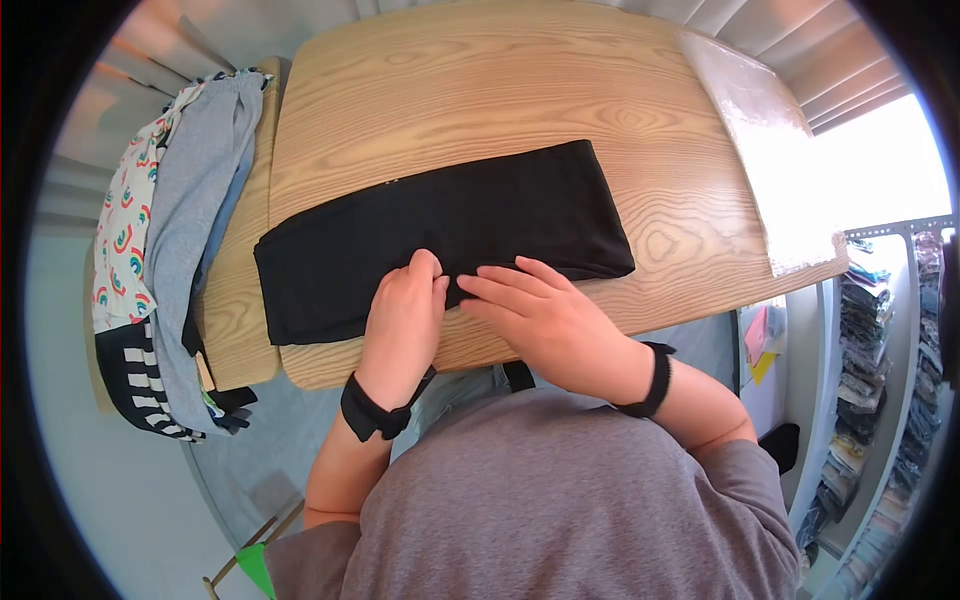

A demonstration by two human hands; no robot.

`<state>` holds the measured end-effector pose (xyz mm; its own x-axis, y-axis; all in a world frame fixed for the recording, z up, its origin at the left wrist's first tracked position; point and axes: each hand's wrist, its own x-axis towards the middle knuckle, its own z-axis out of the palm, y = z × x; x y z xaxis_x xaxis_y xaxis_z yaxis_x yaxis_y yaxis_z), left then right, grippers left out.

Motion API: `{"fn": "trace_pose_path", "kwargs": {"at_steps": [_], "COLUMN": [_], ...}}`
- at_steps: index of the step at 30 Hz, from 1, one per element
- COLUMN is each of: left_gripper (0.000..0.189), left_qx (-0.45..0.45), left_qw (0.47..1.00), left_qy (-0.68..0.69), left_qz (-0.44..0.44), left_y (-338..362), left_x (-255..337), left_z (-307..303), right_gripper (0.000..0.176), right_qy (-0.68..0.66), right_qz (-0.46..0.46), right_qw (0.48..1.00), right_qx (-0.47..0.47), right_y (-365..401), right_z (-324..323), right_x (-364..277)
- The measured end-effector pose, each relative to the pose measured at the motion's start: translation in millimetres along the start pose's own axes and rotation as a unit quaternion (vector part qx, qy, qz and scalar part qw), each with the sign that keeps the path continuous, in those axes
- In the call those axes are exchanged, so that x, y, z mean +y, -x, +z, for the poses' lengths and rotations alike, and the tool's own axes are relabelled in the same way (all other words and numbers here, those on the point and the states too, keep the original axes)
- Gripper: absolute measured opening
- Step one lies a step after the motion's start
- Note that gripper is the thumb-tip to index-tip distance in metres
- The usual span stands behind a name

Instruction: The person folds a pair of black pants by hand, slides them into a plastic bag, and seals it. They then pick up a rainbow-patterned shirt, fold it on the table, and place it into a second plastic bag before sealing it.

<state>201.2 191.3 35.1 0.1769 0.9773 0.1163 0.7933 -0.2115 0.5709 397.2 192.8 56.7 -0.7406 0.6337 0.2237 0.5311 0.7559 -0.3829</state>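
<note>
A black garment (450, 215), folded into a long strip, lies slightly slanted on the wooden table. At the middle of its near edge, my left hand (408, 300) has its fingers curled together on the cloth, pinching it. Just to the right, my right hand (535, 315) rests with its fingers spread over the same edge, the fingertips on the fabric. The two hands are close together but apart. A black band is on each wrist.
Several clothes, among them grey trousers (195, 160) and a white rainbow-print piece (125, 230), hang over the table's left end. A clear plastic sheet (765, 150) lies along the right side of the wooden table (450, 80). Racks of packed items (862, 380) stand at the right.
</note>
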Motion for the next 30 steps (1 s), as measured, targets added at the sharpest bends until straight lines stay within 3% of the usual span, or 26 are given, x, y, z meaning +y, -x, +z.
{"fn": "trace_pose_path", "kwargs": {"at_steps": [2, 6, 8, 10, 13, 15, 19, 21, 22, 23, 25, 26, 28, 30], "left_gripper": [0.011, 0.008, 0.013, 0.030, 0.040, 0.047, 0.047, 0.044, 0.044, 0.043, 0.042, 0.042, 0.041, 0.041], "left_qx": [0.000, 0.028, 0.155, 0.226, 0.209, 0.136, 0.120, 0.078, 0.077, 0.094, 0.130, 0.127, 0.104, 0.080], "left_qw": [1.000, 0.980, 0.977, 0.956, 0.929, 0.936, 0.933, 0.935, 0.937, 0.932, 0.895, 0.896, 0.813, 0.814], "left_qy": [0.016, 0.175, 0.079, -0.095, -0.186, -0.129, -0.097, 0.056, 0.058, 0.161, 0.330, 0.330, 0.520, 0.541], "left_qz": [0.003, -0.086, -0.127, -0.162, -0.244, -0.298, -0.324, -0.341, -0.337, -0.312, -0.270, -0.267, -0.239, -0.194], "left_y": [0, 13, 25, 45, 61, 60, 51, 46, 44, 44, 38, 32, 20, 4], "left_x": [-4, -10, -25, -60, -86, -95, -92, -93, -93, -93, -79, -63, -31, 7], "left_z": [-1, -25, -53, -71, -78, -78, -79, -89, -91, -92, -99, -108, -130, -137], "right_gripper": [0.043, 0.047, 0.049, 0.045, 0.049, 0.052, 0.053, 0.054, 0.054, 0.054, 0.054, 0.054, 0.054, 0.052], "right_qy": [0.012, 0.046, 0.046, 0.028, 0.026, 0.033, 0.030, 0.029, 0.031, 0.027, 0.023, 0.026, 0.030, 0.021], "right_qz": [-0.010, 0.010, 0.010, 0.006, 0.003, 0.005, 0.006, 0.006, 0.009, 0.004, 0.001, -0.005, -0.008, -0.014], "right_qw": [1.000, 0.998, 0.997, 0.998, 0.997, 0.996, 0.996, 0.996, 0.996, 0.997, 0.998, 0.998, 0.998, 0.999], "right_qx": [-0.016, -0.050, -0.062, -0.055, -0.070, -0.079, -0.078, -0.081, -0.079, -0.073, -0.063, -0.060, -0.056, -0.047], "right_y": [-3, -6, -6, -4, -6, -6, -6, -5, -4, -3, -2, -1, 0, 1], "right_z": [11, 16, 16, 16, 14, 14, 12, 13, 13, 14, 16, 17, 18, 19], "right_x": [0, 6, 8, 9, 9, 8, 9, 10, 10, 11, 12, 12, 14, 14]}}
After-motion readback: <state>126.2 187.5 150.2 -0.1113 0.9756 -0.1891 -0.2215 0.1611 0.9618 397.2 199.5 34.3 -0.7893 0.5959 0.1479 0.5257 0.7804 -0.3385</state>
